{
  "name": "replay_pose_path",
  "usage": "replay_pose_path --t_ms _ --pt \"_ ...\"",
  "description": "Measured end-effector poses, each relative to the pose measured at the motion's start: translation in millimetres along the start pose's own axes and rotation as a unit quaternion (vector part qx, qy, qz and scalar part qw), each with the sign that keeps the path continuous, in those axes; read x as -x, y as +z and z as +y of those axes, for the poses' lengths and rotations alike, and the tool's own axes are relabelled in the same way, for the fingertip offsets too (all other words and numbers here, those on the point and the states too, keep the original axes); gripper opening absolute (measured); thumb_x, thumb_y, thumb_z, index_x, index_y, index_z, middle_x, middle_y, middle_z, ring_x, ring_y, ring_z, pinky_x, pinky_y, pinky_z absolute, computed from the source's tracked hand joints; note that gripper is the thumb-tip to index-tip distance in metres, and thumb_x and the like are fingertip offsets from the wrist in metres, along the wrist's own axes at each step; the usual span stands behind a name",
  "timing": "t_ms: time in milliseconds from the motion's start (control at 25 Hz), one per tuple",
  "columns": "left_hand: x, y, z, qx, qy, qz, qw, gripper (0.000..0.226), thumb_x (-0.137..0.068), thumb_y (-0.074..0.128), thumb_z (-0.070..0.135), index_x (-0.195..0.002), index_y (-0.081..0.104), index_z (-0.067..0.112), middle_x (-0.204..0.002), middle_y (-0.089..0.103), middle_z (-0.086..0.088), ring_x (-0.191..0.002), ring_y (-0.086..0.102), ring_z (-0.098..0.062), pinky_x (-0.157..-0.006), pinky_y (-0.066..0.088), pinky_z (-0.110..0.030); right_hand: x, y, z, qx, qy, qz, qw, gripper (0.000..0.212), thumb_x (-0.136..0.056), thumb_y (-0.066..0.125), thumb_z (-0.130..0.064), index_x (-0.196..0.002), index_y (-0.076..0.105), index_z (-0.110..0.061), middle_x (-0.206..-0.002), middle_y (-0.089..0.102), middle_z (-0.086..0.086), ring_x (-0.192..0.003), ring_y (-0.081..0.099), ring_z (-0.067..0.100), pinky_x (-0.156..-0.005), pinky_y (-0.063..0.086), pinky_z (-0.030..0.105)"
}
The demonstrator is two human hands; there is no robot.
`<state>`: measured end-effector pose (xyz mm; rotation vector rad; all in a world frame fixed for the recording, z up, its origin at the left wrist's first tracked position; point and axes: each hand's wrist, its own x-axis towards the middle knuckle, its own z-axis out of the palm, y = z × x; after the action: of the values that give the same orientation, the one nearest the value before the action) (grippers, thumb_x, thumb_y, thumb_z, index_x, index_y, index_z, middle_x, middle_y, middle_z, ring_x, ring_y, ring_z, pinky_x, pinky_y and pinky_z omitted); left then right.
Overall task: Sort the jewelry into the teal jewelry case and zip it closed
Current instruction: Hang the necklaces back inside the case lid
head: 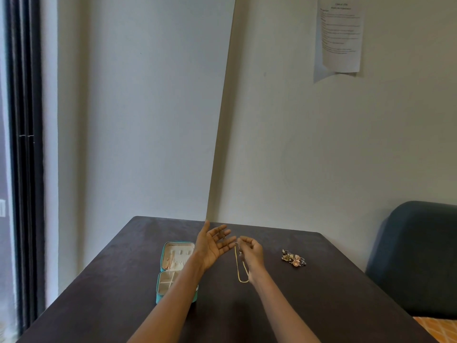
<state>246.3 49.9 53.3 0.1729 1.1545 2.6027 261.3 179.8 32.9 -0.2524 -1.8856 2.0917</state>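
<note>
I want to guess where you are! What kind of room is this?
Probably a room in a home or rental: a dark table pushed into a wall corner, a cushioned blue chair beside it, and a printed notice taped to the wall.

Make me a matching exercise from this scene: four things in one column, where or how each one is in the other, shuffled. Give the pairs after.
Things
1. teal jewelry case
2. gold chain
3. pile of jewelry
4. sheet of paper

States
A. on the wall
B. hanging from the right hand
C. lying open, behind the left forearm
D. loose on the table, right of both hands

Pairs: 1-C, 2-B, 3-D, 4-A
</note>
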Motion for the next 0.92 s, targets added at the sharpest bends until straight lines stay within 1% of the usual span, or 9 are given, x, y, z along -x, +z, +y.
replay_pose_path --t_ms 120,160,280,400,560,600,680,800,920 --pt "-3 -3 -1 0.017 0.018 0.011 1.0 0.063 -0.093 0.03 0.058 -0.117 0.054 0.006 -0.114 0.062 -0.016 -0.102 0.061 -0.036 -0.082 0.053 -0.044 -1 -1 -3 0.113 -0.1 0.027 0.988 0.007 -0.088 0.064 -0.023 -0.089 0.069 -0.019 -0.09 0.069 0.0 -0.088 0.064 0.016 -0.08 0.053 0.034" --pt "-4 -4 -2 0.021 0.021 0.012 1.0 0.063 -0.093 0.031 0.06 -0.118 0.054 0.006 -0.116 0.061 -0.016 -0.104 0.06 -0.036 -0.084 0.051 -0.044 -2 -2 -5 0.162 -0.138 0.019 0.977 0.009 -0.088 0.063 -0.026 -0.088 0.07 -0.021 -0.089 0.069 -0.001 -0.087 0.064 0.013 -0.08 0.053 0.034" --pt "-4 -1 -4 0.024 0.02 0.008 0.999 0.064 -0.093 0.031 0.06 -0.122 0.051 0.007 -0.119 0.06 -0.015 -0.105 0.06 -0.033 -0.086 0.05 -0.042 -3 2 -18 0.3 -0.222 -0.003 0.928 0.015 -0.089 0.061 -0.029 -0.092 0.073 -0.021 -0.09 0.067 -0.004 -0.085 0.061 0.008 -0.072 0.049 0.026" --pt "-3 4 -10 0.032 0.024 0.002 0.999 0.065 -0.092 0.031 0.06 -0.124 0.05 0.007 -0.124 0.058 -0.017 -0.108 0.059 -0.032 -0.091 0.049 -0.042 -4 10 -34 0.359 -0.242 -0.009 0.901 0.016 -0.087 0.062 -0.032 -0.088 0.075 -0.024 -0.088 0.068 -0.005 -0.08 0.061 0.007 -0.063 0.045 0.021" --pt "-1 11 -14 0.054 0.029 0.014 0.998 0.067 -0.093 0.031 0.059 -0.131 0.045 0.006 -0.132 0.052 -0.017 -0.12 0.052 -0.031 -0.092 0.046 -0.039 -3 16 -37 0.44 -0.23 -0.033 0.868 0.018 -0.086 0.063 -0.032 -0.084 0.077 -0.022 -0.081 0.073 -0.006 -0.074 0.064 0.007 -0.056 0.04 0.017" --pt "-1 12 -15 0.056 0.03 0.016 0.998 0.068 -0.093 0.031 0.058 -0.134 0.044 0.005 -0.134 0.051 -0.017 -0.123 0.051 -0.031 -0.092 0.046 -0.037 -1 17 -37 0.442 -0.227 -0.028 0.867 0.018 -0.086 0.063 -0.033 -0.085 0.077 -0.022 -0.081 0.073 -0.005 -0.075 0.064 0.007 -0.055 0.039 0.016" --pt "-2 15 -16 0.054 0.038 0.021 0.998 0.066 -0.094 0.031 0.056 -0.134 0.043 0.005 -0.132 0.052 -0.015 -0.119 0.053 -0.028 -0.092 0.046 -0.036 0 19 -36 0.431 -0.221 -0.022 0.874 0.019 -0.087 0.062 -0.033 -0.083 0.077 -0.021 -0.08 0.073 -0.005 -0.075 0.064 0.008 -0.058 0.044 0.019" --pt "-1 16 -19 0.084 0.053 0.026 0.995 0.063 -0.095 0.031 0.054 -0.129 0.047 0.003 -0.116 0.06 -0.015 -0.106 0.058 -0.026 -0.095 0.044 -0.035 -2 21 -38 0.392 -0.203 -0.038 0.896 0.019 -0.088 0.061 -0.031 -0.082 0.075 -0.02 -0.079 0.073 -0.004 -0.074 0.065 0.009 -0.066 0.052 0.027" --pt "-1 11 -11 0.112 0.058 0.017 0.992 0.067 -0.096 0.029 0.053 -0.124 0.052 -0.003 -0.12 0.06 -0.02 -0.116 0.054 -0.031 -0.106 0.038 -0.038 -9 25 -50 0.324 -0.187 -0.068 0.925 0.018 -0.09 0.06 -0.026 -0.089 0.074 -0.015 -0.088 0.073 0.0 -0.084 0.066 0.012 -0.078 0.053 0.031"
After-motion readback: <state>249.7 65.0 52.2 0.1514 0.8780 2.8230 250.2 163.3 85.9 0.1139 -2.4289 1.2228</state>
